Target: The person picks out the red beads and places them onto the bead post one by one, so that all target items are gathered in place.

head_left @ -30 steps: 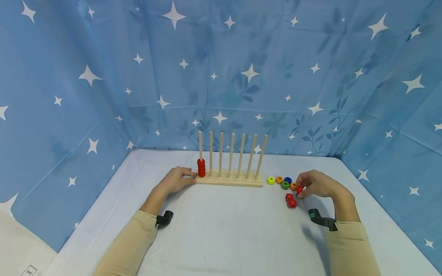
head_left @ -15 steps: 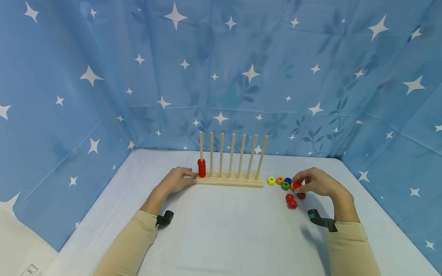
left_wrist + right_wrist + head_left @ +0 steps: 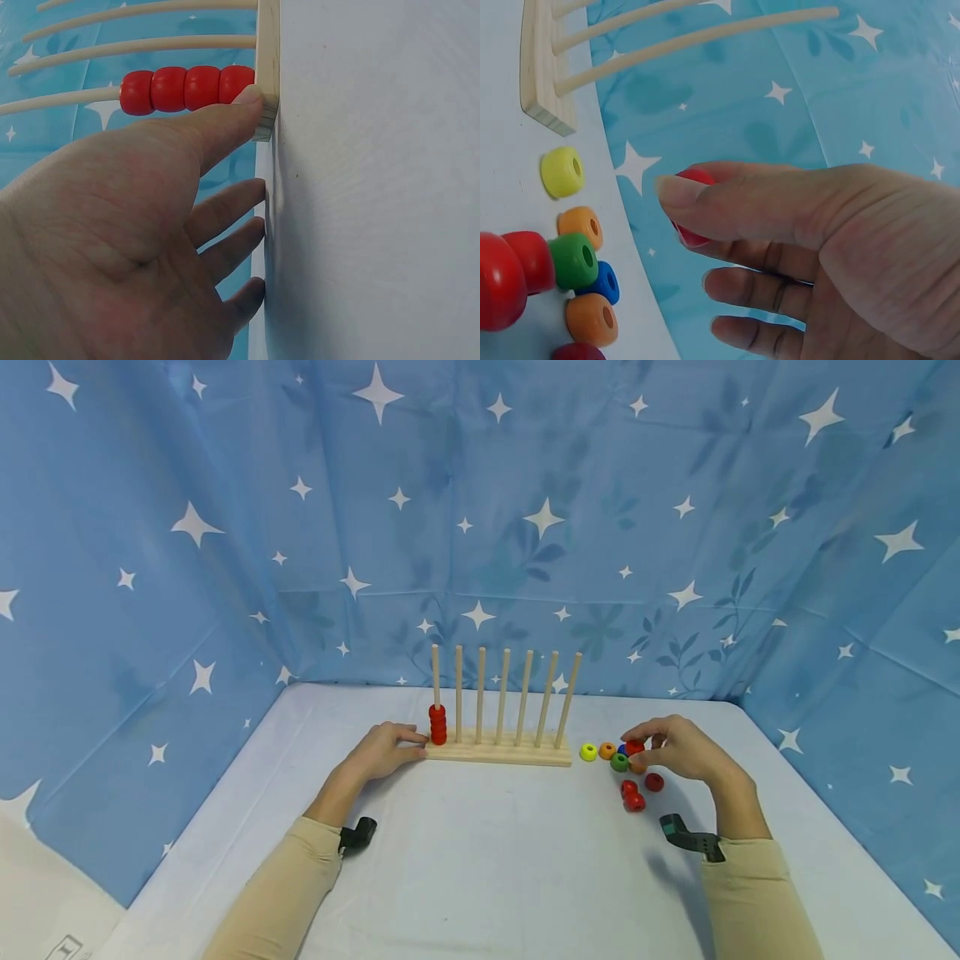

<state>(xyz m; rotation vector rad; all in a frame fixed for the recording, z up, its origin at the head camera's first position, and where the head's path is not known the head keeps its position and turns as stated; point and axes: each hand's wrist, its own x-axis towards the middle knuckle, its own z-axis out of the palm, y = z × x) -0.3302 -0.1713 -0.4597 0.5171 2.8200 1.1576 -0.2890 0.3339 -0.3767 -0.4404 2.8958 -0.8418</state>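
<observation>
Hanging across the back is a blue fabric curtain printed with white stars [image 3: 480,527]; before it lies a counter covered in white cloth [image 3: 487,852]. Near twelve o'clock stands a pale wooden rack with seven upright dowels [image 3: 498,752]. Around ten o'clock, the left hand [image 3: 384,751] has its fingers extended, its thumb seemingly resting at the rack's nine-o'clock end. Toward two o'clock, the right hand [image 3: 681,748] hovers above loose barrel-shaped beads: three red beads [image 3: 634,802], two orange beads [image 3: 587,321], one yellow bead [image 3: 559,174], one green bead [image 3: 571,262] and one blue bead [image 3: 604,285]. Four stacked glossy red beads [image 3: 169,88] sit on the rack's nine-o'clock dowel [image 3: 60,100]. Pinched in the right grip, between thumb and fingers, is a single glossy red bead [image 3: 694,177]. It should prove light, hard and sturdy, though slippery; opposite outer sides, leaving its hole uncovered, look the best hold.
</observation>
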